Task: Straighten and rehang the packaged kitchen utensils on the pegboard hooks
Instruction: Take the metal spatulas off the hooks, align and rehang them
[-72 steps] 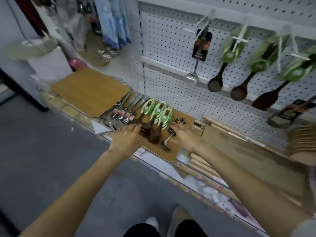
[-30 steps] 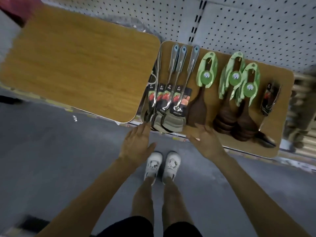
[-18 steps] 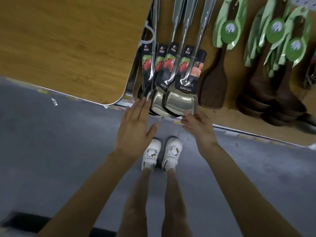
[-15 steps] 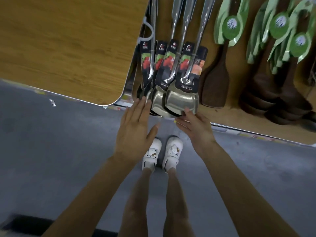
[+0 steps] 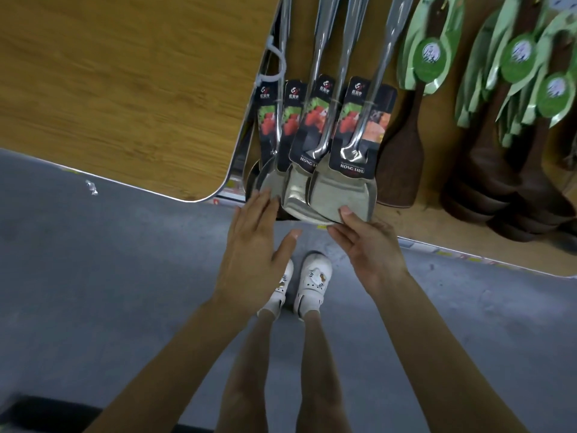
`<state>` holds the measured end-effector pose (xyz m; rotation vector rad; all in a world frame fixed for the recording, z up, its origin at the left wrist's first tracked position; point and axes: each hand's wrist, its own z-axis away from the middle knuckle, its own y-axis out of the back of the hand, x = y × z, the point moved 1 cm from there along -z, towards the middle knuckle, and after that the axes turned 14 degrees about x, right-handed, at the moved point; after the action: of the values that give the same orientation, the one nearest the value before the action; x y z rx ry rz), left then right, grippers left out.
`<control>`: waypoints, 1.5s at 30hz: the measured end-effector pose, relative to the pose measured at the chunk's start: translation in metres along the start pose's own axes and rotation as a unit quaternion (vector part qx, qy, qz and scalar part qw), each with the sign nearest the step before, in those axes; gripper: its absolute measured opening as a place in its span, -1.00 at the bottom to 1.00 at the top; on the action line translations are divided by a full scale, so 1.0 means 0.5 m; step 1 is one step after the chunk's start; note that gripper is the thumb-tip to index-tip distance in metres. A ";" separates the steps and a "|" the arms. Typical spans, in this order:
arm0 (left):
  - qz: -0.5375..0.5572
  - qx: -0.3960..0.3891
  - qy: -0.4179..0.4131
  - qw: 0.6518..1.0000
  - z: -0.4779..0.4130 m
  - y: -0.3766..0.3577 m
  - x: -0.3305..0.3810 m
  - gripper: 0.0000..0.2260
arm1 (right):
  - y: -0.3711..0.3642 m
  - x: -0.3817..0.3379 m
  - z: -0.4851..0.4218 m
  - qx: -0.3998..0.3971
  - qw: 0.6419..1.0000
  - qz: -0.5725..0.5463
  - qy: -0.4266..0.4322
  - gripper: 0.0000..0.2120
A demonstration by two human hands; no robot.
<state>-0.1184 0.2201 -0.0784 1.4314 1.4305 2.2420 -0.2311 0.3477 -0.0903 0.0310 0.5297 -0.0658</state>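
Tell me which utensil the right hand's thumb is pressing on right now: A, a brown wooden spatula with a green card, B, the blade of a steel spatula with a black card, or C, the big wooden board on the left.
B: the right hand has its thumb on the blade edge of the rightmost steel spatula, well clear of the wooden spatulas.
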 end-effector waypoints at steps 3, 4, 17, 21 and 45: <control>0.088 0.009 0.080 0.993 0.001 0.013 0.034 -0.53 | 0.007 -0.005 0.014 -0.005 1.000 -0.002 0.023 -0.90; 0.145 0.025 0.125 0.981 -0.002 0.017 0.045 -0.61 | 0.009 -0.009 0.021 -0.007 1.000 -0.004 0.029 -0.89; 0.425 -0.120 0.376 0.815 -0.047 0.023 0.142 -0.79 | 0.058 -0.016 0.132 0.017 0.997 -0.042 0.067 -0.91; 0.405 -0.154 0.352 0.830 -0.026 0.035 0.173 -0.56 | 0.095 -0.022 0.174 0.032 0.994 -0.048 0.090 -0.92; 0.398 -0.243 0.115 0.877 0.485 0.045 0.689 -0.69 | 0.728 -0.324 0.503 -0.027 0.952 -0.086 0.293 -0.87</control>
<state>-0.1144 0.5488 0.1860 1.7941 0.1885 3.0061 -0.2183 0.7077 0.2129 -0.0506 1.1295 -0.2159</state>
